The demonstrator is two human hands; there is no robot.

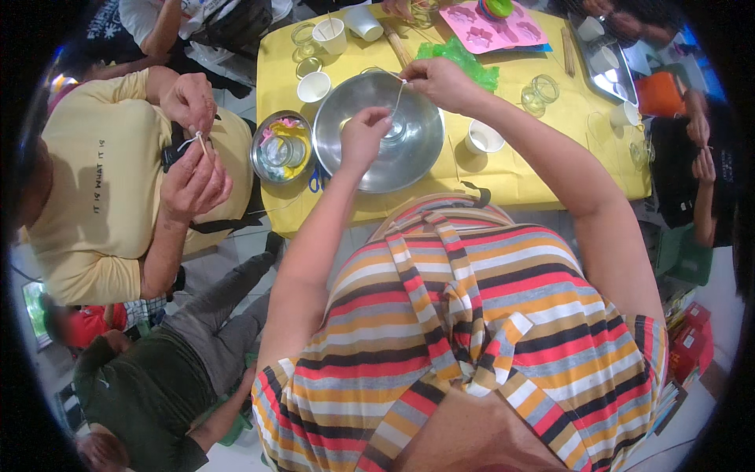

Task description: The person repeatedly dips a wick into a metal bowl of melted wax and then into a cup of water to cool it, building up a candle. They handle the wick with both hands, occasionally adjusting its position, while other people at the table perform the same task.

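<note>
A thin white string (398,97) stretches between my two hands above a large steel bowl (421,153). My left hand (365,139) is closed in a pinch at the string's lower end, over the bowl's middle. Higher up, at the bowl's far right rim, my right hand (439,83) pinches the string's upper end, where it meets a thin stick (383,71). A small glass jar seems to stand in the bowl, partly hidden by my left hand. Left of the bowl, a round metal tin (259,161) holds another jar and colourful pieces.
The yellow-covered table (543,169) carries paper cups (483,137), a glass jar (539,94), a pink mold (480,35), green plastic (456,59) and a metal tray (598,67). Blue-handled scissors (316,180) lie by the bowl. At left, a person's hands (193,169) hold string and a stick.
</note>
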